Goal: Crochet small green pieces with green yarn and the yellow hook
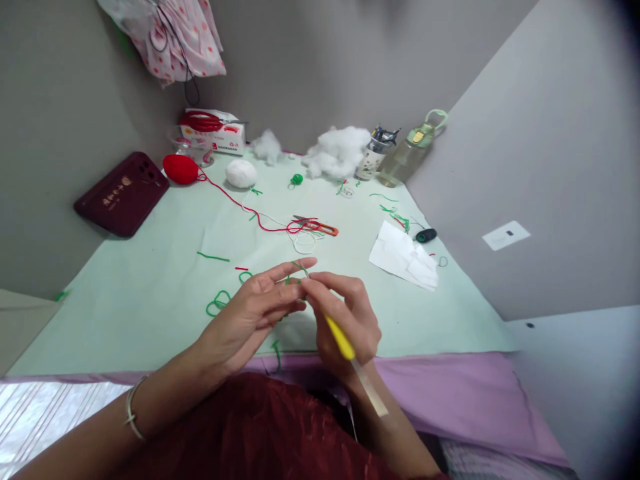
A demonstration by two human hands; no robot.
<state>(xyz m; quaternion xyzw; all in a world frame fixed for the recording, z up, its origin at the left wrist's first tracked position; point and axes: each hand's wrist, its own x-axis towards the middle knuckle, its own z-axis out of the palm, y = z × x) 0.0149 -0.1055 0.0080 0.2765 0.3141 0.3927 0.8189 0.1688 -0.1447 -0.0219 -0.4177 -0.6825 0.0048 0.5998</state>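
Near the table's front edge, my left hand [265,303] pinches a small piece of green yarn work [289,281], with a strand running over the raised index finger. Most of that piece is hidden by the fingers. My right hand [345,313] is closed around a crochet hook [341,339] with a yellow handle. Its thin metal tip meets the green yarn at my left fingertips. Loose green yarn [219,304] lies in loops left of my left hand. A red-handled pair of thread snips [327,229] rests beyond both hands, with red and white strands across it.
At the back left are a red yarn ball [181,169], a white yarn ball [241,173] and a dark red phone [123,193]. White stuffing [337,152], a pen cup [371,161] and a water bottle [407,155] stand at the back. White papers [403,257] lie right.
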